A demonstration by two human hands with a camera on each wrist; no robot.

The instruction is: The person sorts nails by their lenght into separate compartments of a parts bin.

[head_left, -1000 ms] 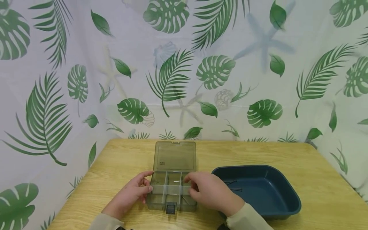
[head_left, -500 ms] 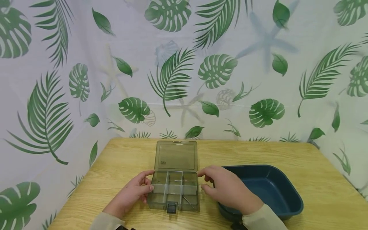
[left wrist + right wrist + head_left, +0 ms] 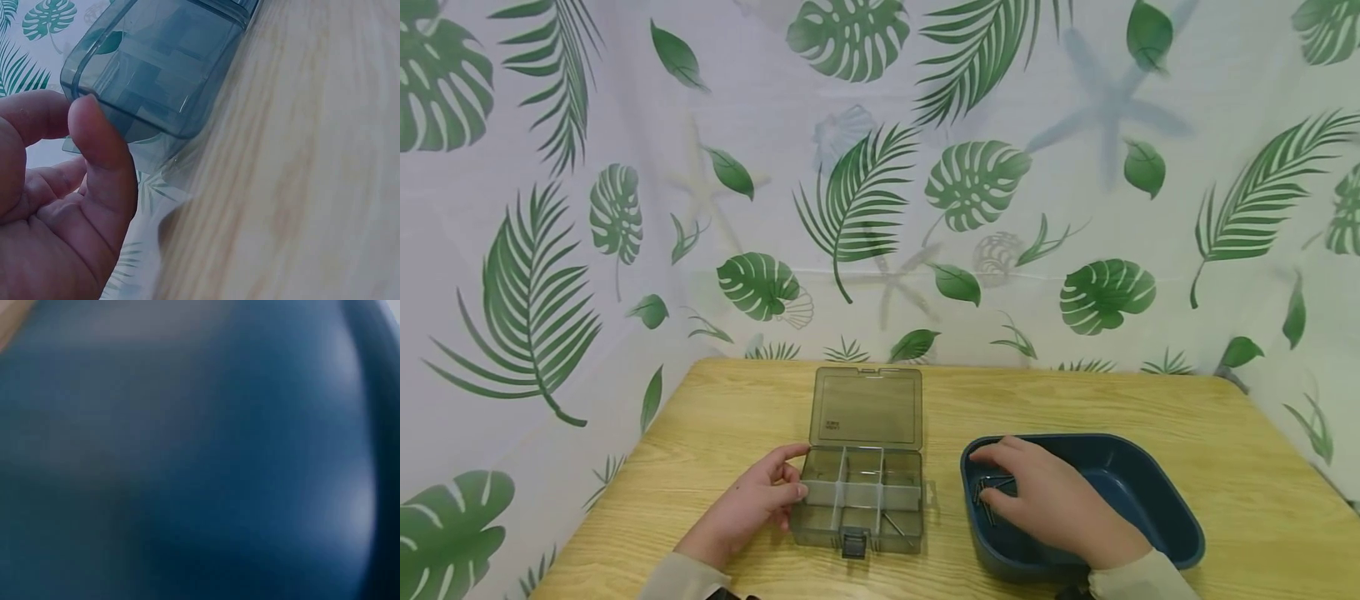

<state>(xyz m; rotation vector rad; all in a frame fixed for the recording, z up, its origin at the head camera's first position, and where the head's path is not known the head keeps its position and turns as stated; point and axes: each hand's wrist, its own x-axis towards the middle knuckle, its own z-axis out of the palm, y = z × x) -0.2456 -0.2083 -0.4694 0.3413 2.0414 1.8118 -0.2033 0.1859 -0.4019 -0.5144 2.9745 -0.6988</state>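
A smoky clear compartment box (image 3: pixel 859 500) stands on the table with its lid (image 3: pixel 868 407) raised at the back. My left hand (image 3: pixel 752 504) holds the box's left side, thumb and index finger on its wall; the left wrist view shows the thumb (image 3: pixel 103 147) at a corner of the box. One thin metal nail (image 3: pixel 895 525) lies in the front right compartment. My right hand (image 3: pixel 1052 500) is over the left part of a dark blue bin (image 3: pixel 1142 500), thumb and fingers apart, near several dark nails (image 3: pixel 987 500). The right wrist view is a blue blur.
The wooden table (image 3: pixel 760 400) reaches back to a white leaf-printed cloth (image 3: pixel 880 208). The bin's raised rim (image 3: pixel 1183 500) stands to the right of the box, with a strip of table between them.
My right hand has left the box's right compartments and moved right, into the bin over the nails. The left hand has stayed at the box.
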